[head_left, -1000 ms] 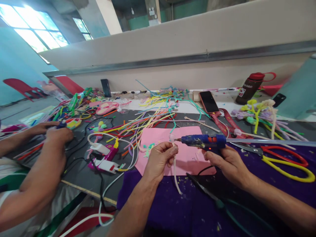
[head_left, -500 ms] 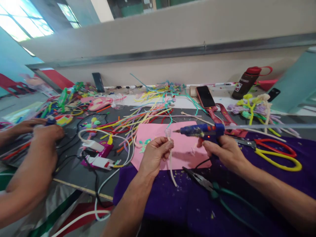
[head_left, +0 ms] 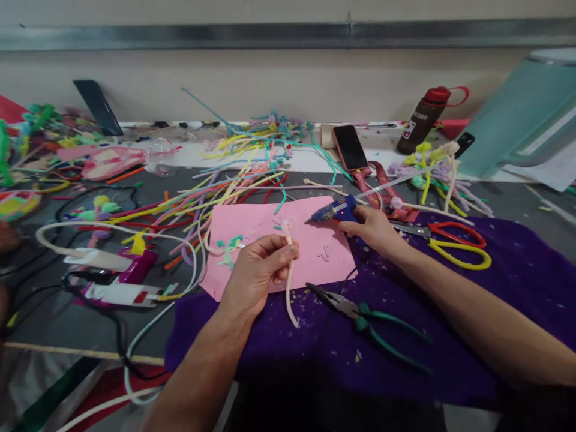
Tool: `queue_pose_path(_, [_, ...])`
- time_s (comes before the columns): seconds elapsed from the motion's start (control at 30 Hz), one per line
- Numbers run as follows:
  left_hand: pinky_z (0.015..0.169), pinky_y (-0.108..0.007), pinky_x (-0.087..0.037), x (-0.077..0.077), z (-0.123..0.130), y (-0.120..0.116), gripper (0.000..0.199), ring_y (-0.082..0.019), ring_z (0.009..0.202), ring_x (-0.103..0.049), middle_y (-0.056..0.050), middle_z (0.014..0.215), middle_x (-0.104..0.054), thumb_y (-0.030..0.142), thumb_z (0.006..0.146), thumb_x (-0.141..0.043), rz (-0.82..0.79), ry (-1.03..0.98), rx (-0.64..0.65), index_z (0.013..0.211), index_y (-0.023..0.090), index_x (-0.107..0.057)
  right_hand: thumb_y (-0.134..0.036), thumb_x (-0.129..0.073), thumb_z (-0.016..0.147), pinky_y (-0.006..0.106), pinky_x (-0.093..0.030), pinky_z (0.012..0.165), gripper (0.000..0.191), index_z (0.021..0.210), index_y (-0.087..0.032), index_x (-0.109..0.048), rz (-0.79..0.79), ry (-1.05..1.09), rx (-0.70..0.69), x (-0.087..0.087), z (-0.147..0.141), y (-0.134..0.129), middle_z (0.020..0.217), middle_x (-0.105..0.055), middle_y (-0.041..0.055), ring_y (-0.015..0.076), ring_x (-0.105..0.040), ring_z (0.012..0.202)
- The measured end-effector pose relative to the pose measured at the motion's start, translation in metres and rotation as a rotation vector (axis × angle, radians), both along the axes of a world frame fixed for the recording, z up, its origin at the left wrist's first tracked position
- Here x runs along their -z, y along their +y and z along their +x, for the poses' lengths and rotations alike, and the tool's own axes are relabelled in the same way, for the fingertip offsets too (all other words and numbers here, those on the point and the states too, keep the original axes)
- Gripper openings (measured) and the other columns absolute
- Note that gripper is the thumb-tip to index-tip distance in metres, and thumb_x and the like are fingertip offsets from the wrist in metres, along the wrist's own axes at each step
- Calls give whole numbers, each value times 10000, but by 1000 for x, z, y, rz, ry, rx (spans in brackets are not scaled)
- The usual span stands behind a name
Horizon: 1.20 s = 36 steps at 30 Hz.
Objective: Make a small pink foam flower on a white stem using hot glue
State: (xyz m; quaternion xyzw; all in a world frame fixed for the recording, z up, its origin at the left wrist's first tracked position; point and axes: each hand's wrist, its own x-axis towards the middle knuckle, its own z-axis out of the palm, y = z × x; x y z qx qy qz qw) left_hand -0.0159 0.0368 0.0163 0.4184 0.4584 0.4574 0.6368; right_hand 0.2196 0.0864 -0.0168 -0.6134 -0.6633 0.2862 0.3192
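Observation:
My left hand (head_left: 265,264) pinches a cream pipe cleaner (head_left: 290,297) between thumb and fingers. Its curled upper end stands above the fingertips, and the tail hangs down past them. My right hand (head_left: 375,228) is closed round a blue glue gun (head_left: 335,210), whose nozzle points left toward the curled end without touching it. A long clear glue stick (head_left: 391,182) juts from the back of the gun. Beneath both hands lies a pink sheet (head_left: 310,258) with small green and pale scraps on it.
Green-handled pliers (head_left: 360,312) and red-and-yellow scissors (head_left: 454,240) lie on the purple cloth (head_left: 517,288). Loose pipe cleaners (head_left: 234,192) spread behind the sheet. A phone (head_left: 350,148) and a bottle (head_left: 423,120) are at the back. Cables and a power strip (head_left: 135,267) lie left.
My view has swung down and to the right. The glue gun has drawn lower and tilted, its nozzle slightly farther from the pipe cleaner's top. Another person's arms at left are nearly out of view.

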Motion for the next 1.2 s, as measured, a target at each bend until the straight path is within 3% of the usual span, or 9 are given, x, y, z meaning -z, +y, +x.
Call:
queue_pose_path(0.2, [358, -123, -279, 0, 3, -1, 124, -8, 386, -427, 13, 614, -599, 235, 686, -669, -3, 36, 44, 681, 134, -598, -497, -457, 811, 254, -300, 506, 377, 859, -159, -618, 155, -549, -26, -6, -3, -9, 772, -643, 64, 189, -575, 666])
queue_pose_path(0.33, [358, -122, -282, -1, 4, -2, 136, -8, 389, -429, 17, 608, -588, 256, 696, -664, 3, 36, 60, 681, 135, -605, -467, -440, 840, 276, -308, 538, 367, 930, -161, -621, 328, -735, -8, -13, -3, -21, 869, -629, 103, 231, -573, 778])
queue_pose_path(0.4, [354, -120, -280, -2, 4, -2, 144, -6, 385, -425, 18, 607, -586, 267, 698, -663, 0, 30, 65, 684, 134, -608, -355, -449, 862, 276, -328, 584, 270, 947, -166, -622, 440, -718, -82, -16, -5, -26, 898, -617, 101, 213, -558, 813])
queue_pose_path(0.47, [347, -118, -274, -3, 3, -3, 151, -3, 375, -420, 20, 606, -585, 278, 702, -659, -8, 22, 75, 692, 135, -613, -239, -442, 869, 259, -343, 619, 208, 952, -178, -623, 507, -643, -262, -18, -10, -29, 902, -608, 78, 173, -545, 800])
queue_pose_path(0.57, [331, -119, -262, -6, 2, -4, 153, -3, 360, -410, 24, 606, -585, 293, 707, -653, -27, 1, 92, 710, 144, -618, -172, -445, 860, 239, -353, 633, 208, 977, -193, -616, 503, -555, -537, -17, -22, -30, 909, -597, 55, 143, -527, 784])
queue_pose_path(0.7, [318, -117, -250, -10, -1, -6, 159, -3, 344, -399, 32, 567, -572, 301, 707, -653, -37, -19, 108, 693, 148, -612, -167, -474, 844, 258, -367, 678, 188, 950, -194, -627, 458, -611, -710, -14, -31, -28, 903, -593, 62, 165, -508, 831])
queue_pose_path(1.0, [320, -104, -256, -13, -4, -7, 125, 2, 352, -419, 29, 590, -592, 274, 711, -651, -45, -68, 117, 704, 153, -619, -152, -458, 842, 295, -418, 775, 215, 974, -176, -626, 395, -591, -728, -11, -20, -31, 960, -598, 80, 177, -540, 897])
queue_pose_path(1.2, [322, -106, -258, -11, -2, -7, 153, -1, 351, -416, 24, 572, -586, 291, 694, -664, -48, -32, 116, 685, 147, -614, -173, -477, 841, 273, -447, 731, 202, 980, -171, -624, 357, -177, -587, -9, -22, -35, 916, -605, 72, 161, -562, 866])
